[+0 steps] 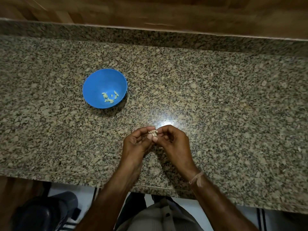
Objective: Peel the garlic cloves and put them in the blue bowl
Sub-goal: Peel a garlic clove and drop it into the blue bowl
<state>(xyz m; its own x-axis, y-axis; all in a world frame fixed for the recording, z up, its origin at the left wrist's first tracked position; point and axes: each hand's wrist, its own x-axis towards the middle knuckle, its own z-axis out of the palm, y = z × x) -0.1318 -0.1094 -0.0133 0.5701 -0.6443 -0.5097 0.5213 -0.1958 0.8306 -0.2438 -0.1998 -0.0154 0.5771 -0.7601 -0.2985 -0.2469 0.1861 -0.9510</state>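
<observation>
A blue bowl (100,80) stands on the speckled granite counter, left of centre, with several pale peeled garlic cloves (110,97) lying in its bottom. Nearer the counter's front edge, my left hand (136,144) and my right hand (173,142) meet over the counter. Both pinch one small garlic clove (152,132) between their fingertips. A bit of loose pale skin sticks out at the top of the clove. Most of the clove is hidden by my fingers.
The granite counter (216,97) runs the full width, backed by a raised granite lip and a wooden wall (150,10). Its front edge (66,176) lies just below my wrists. A dark stool or bag (43,212) sits on the floor at lower left.
</observation>
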